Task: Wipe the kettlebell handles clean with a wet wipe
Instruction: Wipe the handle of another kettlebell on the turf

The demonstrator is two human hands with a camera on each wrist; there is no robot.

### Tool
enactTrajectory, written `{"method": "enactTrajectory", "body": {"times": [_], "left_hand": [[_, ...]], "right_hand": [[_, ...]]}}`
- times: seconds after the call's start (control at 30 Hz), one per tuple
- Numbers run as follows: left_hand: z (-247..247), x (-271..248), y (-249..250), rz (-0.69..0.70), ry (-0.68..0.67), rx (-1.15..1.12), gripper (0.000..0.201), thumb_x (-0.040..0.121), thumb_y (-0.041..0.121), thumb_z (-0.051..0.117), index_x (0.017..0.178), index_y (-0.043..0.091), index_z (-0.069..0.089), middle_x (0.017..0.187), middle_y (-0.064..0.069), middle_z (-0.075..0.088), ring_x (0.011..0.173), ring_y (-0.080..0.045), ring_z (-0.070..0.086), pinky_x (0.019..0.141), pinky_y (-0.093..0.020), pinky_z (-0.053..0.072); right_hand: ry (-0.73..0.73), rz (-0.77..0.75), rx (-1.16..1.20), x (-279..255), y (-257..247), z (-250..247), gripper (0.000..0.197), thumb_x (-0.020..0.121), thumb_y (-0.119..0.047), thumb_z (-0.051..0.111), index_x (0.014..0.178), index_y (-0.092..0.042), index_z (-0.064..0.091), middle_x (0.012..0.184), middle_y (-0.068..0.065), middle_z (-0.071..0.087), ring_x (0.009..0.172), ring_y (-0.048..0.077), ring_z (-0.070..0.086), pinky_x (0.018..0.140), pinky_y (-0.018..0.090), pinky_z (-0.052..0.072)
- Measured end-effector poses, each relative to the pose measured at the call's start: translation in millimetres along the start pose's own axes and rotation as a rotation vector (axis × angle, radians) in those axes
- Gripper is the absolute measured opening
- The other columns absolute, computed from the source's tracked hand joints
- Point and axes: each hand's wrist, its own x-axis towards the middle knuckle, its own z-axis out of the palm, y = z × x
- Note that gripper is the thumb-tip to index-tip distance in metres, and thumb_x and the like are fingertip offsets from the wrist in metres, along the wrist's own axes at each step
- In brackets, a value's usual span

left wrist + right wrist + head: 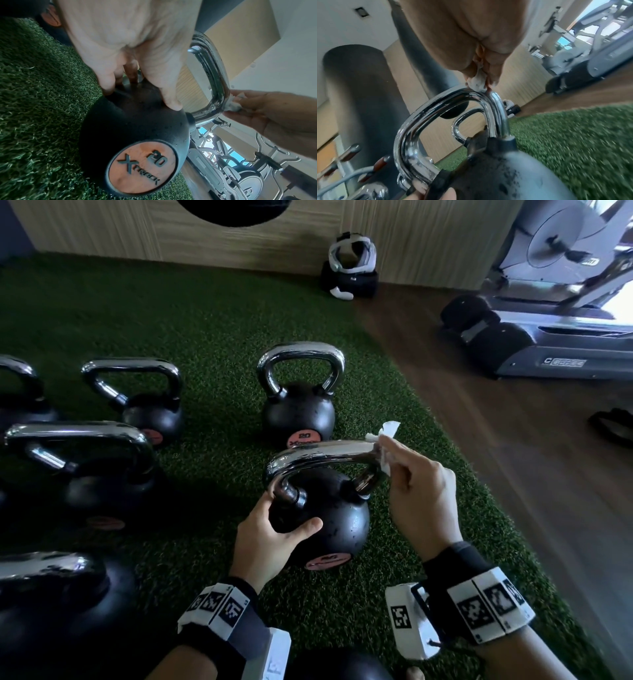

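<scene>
Left hand (270, 537) grip curls round tilted kettlebell (329, 518); right hand (423, 501) grip pinches wet wipe (385, 446) on handle (322, 455); bell may slip and roll; wipe could bunch, missing the bend.

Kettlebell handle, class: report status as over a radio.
Left hand grips the kettlebell body. Right hand pinches the wet wipe against the chrome handle corner. Nothing in the way.
</scene>
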Motion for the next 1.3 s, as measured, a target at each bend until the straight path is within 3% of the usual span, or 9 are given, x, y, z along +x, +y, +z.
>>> {"method": "enactTrajectory", "body": {"times": [0.1,0.2,0.3,0.47,0.6,0.7,0.83,1.03,1.3], "left_hand": [[2,-1,-1,0.022,0.015,0.003,0.071,0.065,0.054,0.09,0.127,0.033,0.063,0.119,0.023,0.064,0.114,0.001,0.055,0.1,-0.02,0.04],[2,0,-3,0.03,0.016,0.016,0.073,0.066,0.055,0.09,0.13,0.035,0.061,0.12,0.024,0.064,0.112,0.002,0.055,0.1,-0.02,0.039],[2,0,-3,0.028,-0.001,0.009,0.072,0.067,0.055,0.089,0.131,0.038,0.06,0.116,0.028,0.064,0.108,0.008,0.056,0.097,-0.015,0.039],[-1,-1,0,0.015,-0.02,-0.016,0.07,0.066,0.057,0.088,0.128,0.038,0.061,0.109,0.027,0.067,0.103,0.007,0.061,0.083,-0.007,0.042],[-6,-5,10,0.022,-0.053,0.032,0.065,0.07,0.059,0.085,0.127,0.038,0.06,0.106,0.027,0.066,0.095,0.013,0.057,0.078,-0.002,0.04],[-18,-8,20,0.002,-0.127,0.213,0.045,0.08,0.058,0.078,0.116,0.036,0.063,0.097,0.021,0.068,0.087,0.003,0.061,0.073,-0.012,0.043],[-43,-24,38,0.076,-0.139,0.477,0.01,0.094,0.035,0.069,0.09,0.03,0.077,0.08,0.017,0.074,0.075,0.002,0.069,0.064,-0.009,0.048],[-48,-43,80,0.192,-0.316,-0.329,0.044,0.098,0.039,0.054,0.14,0.026,0.061,0.135,0.017,0.066,0.128,-0.004,0.061,0.109,-0.033,0.049],[-47,-32,102,0.018,-0.414,-0.644,0.042,0.094,0.033,0.054,0.12,0.006,0.072,0.119,-0.012,0.076,0.111,-0.023,0.072,0.092,-0.033,0.059]], "right_hand": [[-0.084,0.277,0.048,-3,22,3,0.038,0.096,0.0,0.06,0.123,-0.022,0.074,0.094,-0.006,0.079,0.067,-0.006,0.061,0.068,0.013,0.05],[-0.167,0.557,0.434,-6,33,6,0.031,0.101,-0.007,0.061,0.121,-0.027,0.073,0.104,-0.008,0.079,0.097,0.01,0.074,0.094,0.04,0.059],[-0.126,0.625,0.603,-8,32,9,0.031,0.1,-0.002,0.06,0.117,-0.022,0.075,0.114,-0.006,0.078,0.115,0.03,0.069,0.103,0.053,0.054],[-0.3,0.728,0.578,-19,35,22,0.025,0.099,-0.002,0.06,0.092,-0.014,0.081,0.099,0.007,0.08,0.104,0.029,0.074,0.1,0.053,0.056],[-0.347,0.609,0.332,-28,48,20,0.019,0.093,-0.023,0.067,0.101,-0.034,0.081,0.092,0.011,0.079,0.085,0.03,0.076,0.085,0.064,0.057],[-0.388,0.6,0.236,-36,47,3,0.02,0.09,-0.018,0.074,0.106,-0.027,0.081,0.084,0.002,0.08,0.063,0.008,0.071,0.053,0.029,0.059],[-0.541,0.671,0.619,-36,28,-19,0.02,0.088,-0.001,0.075,0.107,-0.007,0.078,0.095,0.01,0.08,0.085,0.021,0.077,0.07,0.021,0.06],[-0.59,0.441,0.788,-16,-17,-34,0.024,0.072,-0.005,0.083,0.095,-0.007,0.08,0.089,0.022,0.076,0.079,0.021,0.072,0.075,0.026,0.061],[-0.404,0.195,0.614,-4,-40,-17,0.038,0.06,-0.016,0.099,0.077,-0.015,0.065,0.073,0.007,0.07,0.067,0.017,0.065,0.067,0.046,0.058]]}}
